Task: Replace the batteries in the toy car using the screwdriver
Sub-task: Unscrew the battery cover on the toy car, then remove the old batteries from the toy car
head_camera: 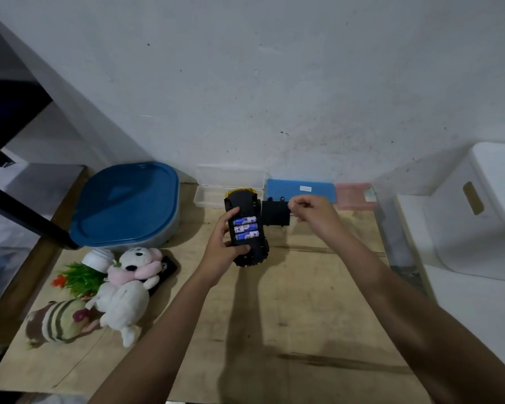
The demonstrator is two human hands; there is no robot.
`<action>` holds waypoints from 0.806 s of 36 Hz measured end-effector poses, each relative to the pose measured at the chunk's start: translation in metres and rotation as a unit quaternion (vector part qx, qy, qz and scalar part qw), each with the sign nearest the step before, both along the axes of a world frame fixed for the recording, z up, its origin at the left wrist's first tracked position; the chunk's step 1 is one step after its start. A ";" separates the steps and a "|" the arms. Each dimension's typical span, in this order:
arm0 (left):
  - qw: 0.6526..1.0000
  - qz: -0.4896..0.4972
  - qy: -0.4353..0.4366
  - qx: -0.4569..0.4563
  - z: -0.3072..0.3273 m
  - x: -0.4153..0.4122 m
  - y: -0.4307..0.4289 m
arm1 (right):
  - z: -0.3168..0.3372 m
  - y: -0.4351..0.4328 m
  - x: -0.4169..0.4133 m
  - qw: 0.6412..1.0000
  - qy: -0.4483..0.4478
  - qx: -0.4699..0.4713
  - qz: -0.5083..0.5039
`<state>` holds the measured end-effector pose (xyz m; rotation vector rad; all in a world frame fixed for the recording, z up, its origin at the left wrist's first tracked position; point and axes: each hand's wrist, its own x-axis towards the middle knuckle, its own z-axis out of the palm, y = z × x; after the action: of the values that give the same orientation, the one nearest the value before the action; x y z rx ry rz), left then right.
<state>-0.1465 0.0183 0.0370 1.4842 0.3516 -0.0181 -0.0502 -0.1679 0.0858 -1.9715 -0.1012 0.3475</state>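
Observation:
My left hand grips the toy car, which is turned upside down above the wooden table, black underside up, yellow body showing at the far end. Its battery bay is uncovered and three blue-and-white batteries lie side by side in it. My right hand pinches the edge of the black battery cover, held just right of the car. A small shiny piece shows at my right fingertips; I cannot tell what it is. No screwdriver is in sight.
A blue-lidded tub stands at the back left. Against the wall lie a clear open plastic case, a blue box and a pink box. Plush toys and a small fake plant crowd the left. A white bin stands right.

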 end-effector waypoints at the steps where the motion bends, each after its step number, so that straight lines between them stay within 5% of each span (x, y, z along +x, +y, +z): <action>1: 1.000 0.005 0.001 0.001 -0.002 0.000 0.004 | -0.002 -0.007 0.001 1.000 0.003 0.001 -0.014; 12: 0.998 0.061 0.007 -0.006 -0.012 -0.004 0.022 | -0.071 -0.056 -0.016 0.979 0.115 -0.157 -0.060; 26: 1.000 0.019 0.001 0.011 -0.005 -0.008 0.010 | -0.077 -0.058 -0.021 0.960 0.103 -0.261 -0.018; 29: 1.000 0.019 -0.013 0.019 0.001 -0.006 0.005 | -0.053 -0.041 -0.014 0.974 0.069 -0.215 -0.012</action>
<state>-0.1522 0.0238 0.0375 1.5144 0.3606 0.0399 -0.0644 -0.2094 0.0328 -2.3657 0.0966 0.5243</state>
